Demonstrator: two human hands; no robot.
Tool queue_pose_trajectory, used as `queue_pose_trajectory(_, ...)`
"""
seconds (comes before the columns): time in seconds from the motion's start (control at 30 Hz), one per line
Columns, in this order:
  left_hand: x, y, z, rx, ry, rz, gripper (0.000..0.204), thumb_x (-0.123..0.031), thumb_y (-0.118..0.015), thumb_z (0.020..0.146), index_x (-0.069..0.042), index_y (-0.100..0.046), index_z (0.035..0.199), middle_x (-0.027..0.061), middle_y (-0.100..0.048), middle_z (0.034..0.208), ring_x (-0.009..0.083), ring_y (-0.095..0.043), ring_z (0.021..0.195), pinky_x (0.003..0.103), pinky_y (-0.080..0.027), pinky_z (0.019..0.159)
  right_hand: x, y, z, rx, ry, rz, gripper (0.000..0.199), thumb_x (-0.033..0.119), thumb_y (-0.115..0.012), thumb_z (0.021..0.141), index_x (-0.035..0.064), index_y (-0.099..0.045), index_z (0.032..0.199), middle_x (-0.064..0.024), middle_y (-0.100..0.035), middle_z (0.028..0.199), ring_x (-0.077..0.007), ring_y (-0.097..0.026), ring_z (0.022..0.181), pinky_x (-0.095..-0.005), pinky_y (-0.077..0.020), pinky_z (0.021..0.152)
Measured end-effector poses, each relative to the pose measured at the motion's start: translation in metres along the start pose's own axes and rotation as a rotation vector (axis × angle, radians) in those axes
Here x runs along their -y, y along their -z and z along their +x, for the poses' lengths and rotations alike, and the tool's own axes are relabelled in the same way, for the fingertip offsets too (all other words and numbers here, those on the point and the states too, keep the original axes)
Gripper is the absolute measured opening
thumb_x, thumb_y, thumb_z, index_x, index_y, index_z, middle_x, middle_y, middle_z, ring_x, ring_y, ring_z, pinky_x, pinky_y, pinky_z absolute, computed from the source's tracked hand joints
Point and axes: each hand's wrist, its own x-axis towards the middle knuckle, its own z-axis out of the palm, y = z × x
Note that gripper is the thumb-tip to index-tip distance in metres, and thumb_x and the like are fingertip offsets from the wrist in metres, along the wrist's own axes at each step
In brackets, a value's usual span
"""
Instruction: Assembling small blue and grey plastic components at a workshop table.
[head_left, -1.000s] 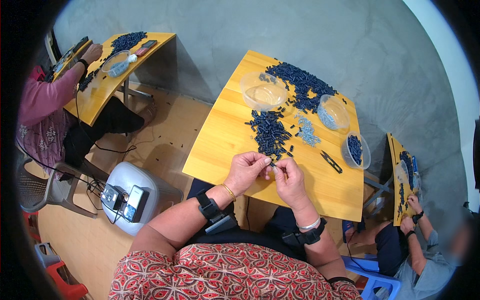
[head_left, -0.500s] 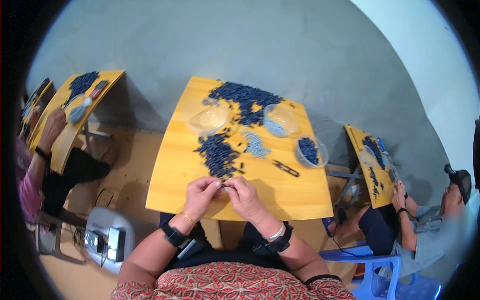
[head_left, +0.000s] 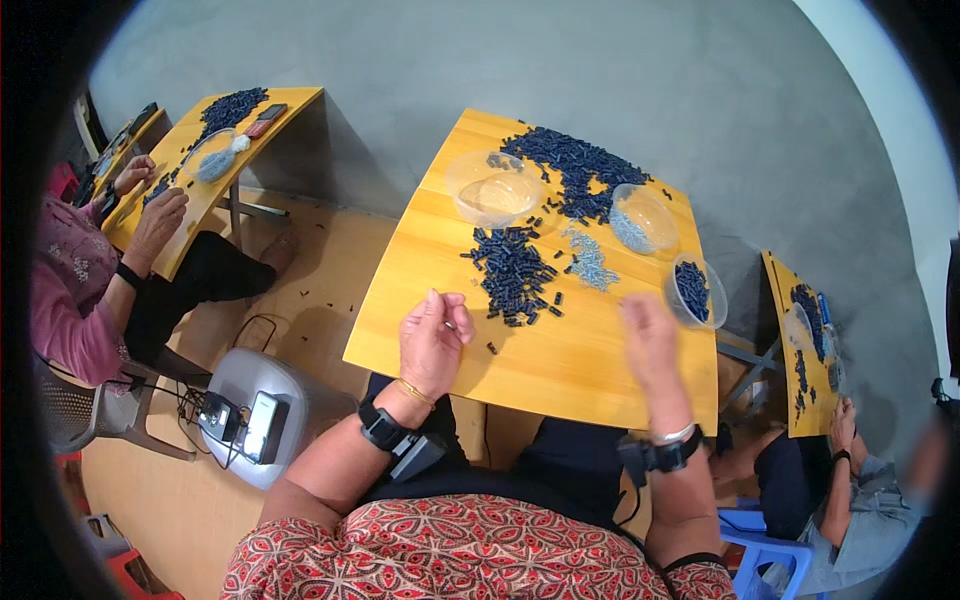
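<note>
My left hand (head_left: 436, 345) is over the near edge of the yellow table, its fingers curled in with the thumb against them. Whatever they may hold is too small to make out. Just beyond it lies a pile of small dark-blue tubular pieces (head_left: 513, 275). My right hand (head_left: 652, 340), smeared by motion, is over the right side of the table. It is near a clear tub of dark pieces (head_left: 692, 289), over the spot where black thread snips lay; they are now hidden. Small light-blue pieces (head_left: 590, 262) lie scattered mid-table.
A clear bowl (head_left: 492, 208) and a clear tub with light-blue pieces (head_left: 632, 232) stand farther back, beside a large dark pile (head_left: 575, 160). Co-workers sit at yellow tables (head_left: 300, 108) on the left and right. A grey bin (head_left: 240, 385) carrying devices stands at my left.
My hands, together at the near pile before, have parted; the right has swung out to the right over the snips. The whole view has shifted, with the table now farther right.
</note>
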Motion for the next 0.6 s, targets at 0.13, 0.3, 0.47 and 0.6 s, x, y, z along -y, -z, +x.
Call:
queue_pose_trajectory(0.13, -0.022, 0.007, 0.001, -0.064, 0.051, 0.249, 0.025, -0.021, -0.045, 0.092, 0.000, -0.056, 0.085, 0.0023, -0.052, 0.065, 0.0093, -0.046, 0.055, 0.021, -0.037, 0.050, 0.027, -0.055, -0.032, 0.286, 0.139, 0.091, 0.007, 0.006, -0.055, 0.077, 0.0037, -0.055, 0.083, -0.0141, -0.057, 0.077, -0.0311, -0.057, 0.071, -0.0382, -0.0466, 0.063)
queue_pose_trajectory(0.3, -0.021, 0.017, -0.004, -0.004, 0.096, 0.602, 0.015, -0.010, -0.050, 0.088, 0.002, -0.058, 0.087, 0.0031, -0.055, 0.066, 0.0084, -0.047, 0.051, 0.020, -0.039, 0.047, 0.067, -0.089, -0.028, 0.379, 0.272, -0.017, 0.008, 0.007, -0.055, 0.077, 0.0021, -0.050, 0.081, -0.0157, -0.055, 0.077, -0.0329, -0.055, 0.075, -0.0411, -0.0448, 0.065)
queue_pose_trajectory(0.47, -0.015, 0.014, -0.005, 0.073, -0.046, 1.110, 0.007, -0.001, -0.059, 0.078, 0.002, -0.061, 0.084, 0.0095, -0.060, 0.070, 0.0148, -0.058, 0.062, 0.027, -0.048, 0.059, 0.057, -0.096, -0.031, 0.461, 0.384, -0.192, 0.009, 0.007, -0.053, 0.077, 0.0010, -0.047, 0.080, -0.0165, -0.051, 0.079, -0.0327, -0.052, 0.079, -0.0410, -0.0434, 0.067)
queue_pose_trajectory(0.6, -0.023, 0.006, -0.005, 0.164, -0.310, 1.454, 0.008, -0.001, -0.060, 0.072, 0.001, -0.060, 0.080, 0.0149, -0.059, 0.072, 0.0263, -0.059, 0.063, 0.033, -0.048, 0.060, 0.030, -0.079, -0.034, 0.389, 0.335, -0.271, 0.009, 0.003, -0.056, 0.075, 0.0024, -0.049, 0.080, -0.0158, -0.050, 0.077, -0.0329, -0.051, 0.078, -0.0404, -0.0431, 0.067)
